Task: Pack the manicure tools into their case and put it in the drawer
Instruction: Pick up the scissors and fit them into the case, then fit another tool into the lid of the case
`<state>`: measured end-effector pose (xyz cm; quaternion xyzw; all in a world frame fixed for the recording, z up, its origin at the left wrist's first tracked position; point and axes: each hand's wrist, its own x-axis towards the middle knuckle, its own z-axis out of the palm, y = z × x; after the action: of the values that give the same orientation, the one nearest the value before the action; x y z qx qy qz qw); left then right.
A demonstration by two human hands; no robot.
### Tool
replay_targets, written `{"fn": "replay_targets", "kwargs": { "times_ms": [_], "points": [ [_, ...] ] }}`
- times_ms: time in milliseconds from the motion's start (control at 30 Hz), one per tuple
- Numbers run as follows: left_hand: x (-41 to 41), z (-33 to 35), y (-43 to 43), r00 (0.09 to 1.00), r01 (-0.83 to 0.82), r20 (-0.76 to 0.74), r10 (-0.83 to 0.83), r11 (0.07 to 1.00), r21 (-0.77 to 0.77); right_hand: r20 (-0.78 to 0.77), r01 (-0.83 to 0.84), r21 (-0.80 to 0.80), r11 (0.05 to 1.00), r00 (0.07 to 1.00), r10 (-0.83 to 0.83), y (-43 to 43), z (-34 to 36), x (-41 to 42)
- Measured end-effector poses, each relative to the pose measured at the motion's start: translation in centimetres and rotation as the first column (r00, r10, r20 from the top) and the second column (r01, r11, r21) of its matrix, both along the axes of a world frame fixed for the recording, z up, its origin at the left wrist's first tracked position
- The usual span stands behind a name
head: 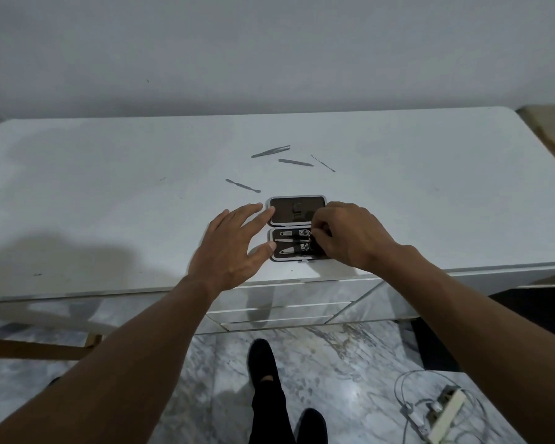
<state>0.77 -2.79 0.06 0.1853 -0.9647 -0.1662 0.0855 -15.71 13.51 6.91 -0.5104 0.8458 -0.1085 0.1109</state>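
Observation:
A small dark manicure case [297,213] lies open near the front edge of the white table [109,193]. Its near half holds three metal tools [290,241] under a strap. My left hand [234,248] rests with straight fingers against the case's left side. My right hand [350,235] has its fingers curled over the right end of the near half, pinching at a tool there; what it pinches is mostly hidden. Several loose tools lie farther back: tweezers [270,151], a file [295,162], a thin pick [323,163] and a cuticle pusher [243,185].
Closed drawers [279,302] sit below the table front, under the case. A power strip with cables [442,411] lies on the marble floor at the right. My feet [266,363] stand in front of the drawers. A wall stands behind the table.

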Motion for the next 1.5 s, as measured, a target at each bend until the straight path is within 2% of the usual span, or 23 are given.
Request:
{"fn": "replay_targets", "kwargs": {
  "times_ms": [200,500,833,967,1167,1267,1500],
  "points": [
    [0.0,0.0,-0.1,1.000,0.002,-0.012,-0.002,1.000,0.024,-0.006,0.104,-0.007,0.995,0.995,-0.104,-3.0,1.0,-1.4],
    [0.0,0.4,-0.2,0.998,-0.011,-0.054,0.016,0.996,0.090,-0.008,0.123,0.017,0.992,0.992,-0.123,-10.6,1.1,-4.2],
    [0.0,0.8,-0.2,0.998,0.006,-0.066,0.000,0.995,0.104,-0.202,0.087,0.176,0.981,0.978,-0.051,-17.2,0.2,-6.0],
    [-0.1,0.8,-0.2,0.996,-0.003,-0.091,0.014,0.993,0.122,-0.232,0.074,0.158,0.985,0.972,-0.035,-17.2,0.3,-6.0],
    [0.0,0.7,-0.1,0.996,-0.019,-0.082,0.030,0.992,0.127,-0.184,0.084,0.057,0.995,0.980,-0.072,-14.8,2.0,-6.2],
    [0.0,0.7,0.1,0.996,-0.042,-0.069,0.052,0.990,0.131,-0.118,0.069,0.001,0.998,0.991,-0.069,-12.2,2.7,-6.0],
    [-0.2,0.6,0.1,0.999,-0.038,-0.007,0.039,0.993,0.108,0.001,0.106,-0.020,0.994,0.994,-0.106,-4.7,3.0,-5.1]
  ]
}}
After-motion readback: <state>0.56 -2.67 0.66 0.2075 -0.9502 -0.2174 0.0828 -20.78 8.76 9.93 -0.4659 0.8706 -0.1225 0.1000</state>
